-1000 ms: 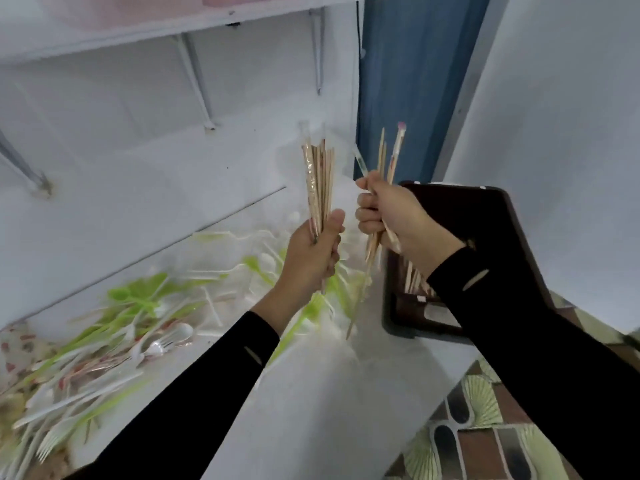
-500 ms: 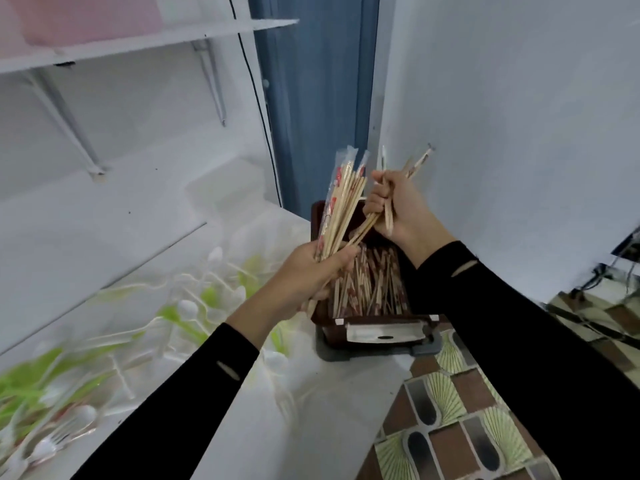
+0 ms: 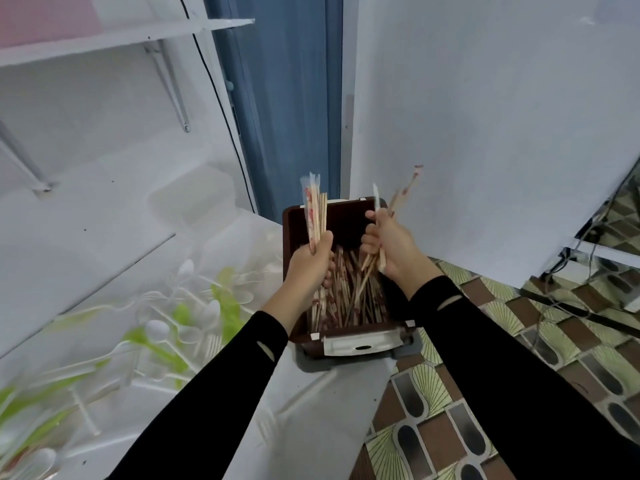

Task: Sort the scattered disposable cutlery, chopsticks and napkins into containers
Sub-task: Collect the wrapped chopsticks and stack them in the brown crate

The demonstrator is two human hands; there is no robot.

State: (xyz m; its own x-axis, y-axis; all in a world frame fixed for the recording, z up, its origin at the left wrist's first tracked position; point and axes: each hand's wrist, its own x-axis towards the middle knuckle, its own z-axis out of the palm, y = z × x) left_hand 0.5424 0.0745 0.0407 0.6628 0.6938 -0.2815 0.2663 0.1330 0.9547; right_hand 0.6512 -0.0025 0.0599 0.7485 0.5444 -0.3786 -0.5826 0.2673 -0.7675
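My left hand (image 3: 309,266) grips an upright bundle of wrapped chopsticks (image 3: 315,211) over the left side of a dark brown box (image 3: 346,211). My right hand (image 3: 389,245) grips a smaller, splayed bunch of chopsticks (image 3: 398,199) over the box's right side, their lower ends pointing down into it. Inside the box lies a pile of chopsticks (image 3: 349,299). White and green plastic spoons and forks (image 3: 194,317) lie scattered on the white counter (image 3: 311,410) to the left.
The box stands at the counter's right end, in front of a blue door (image 3: 287,98). A white wall shelf on brackets (image 3: 121,39) hangs above the counter. Patterned floor tiles (image 3: 433,393) and cables (image 3: 571,306) lie to the right.
Both hands, each with its chopsticks, have moved right from above the scattered cutlery to over the brown box, and the view has turned with them. The right hand's bunch now dips into the box.
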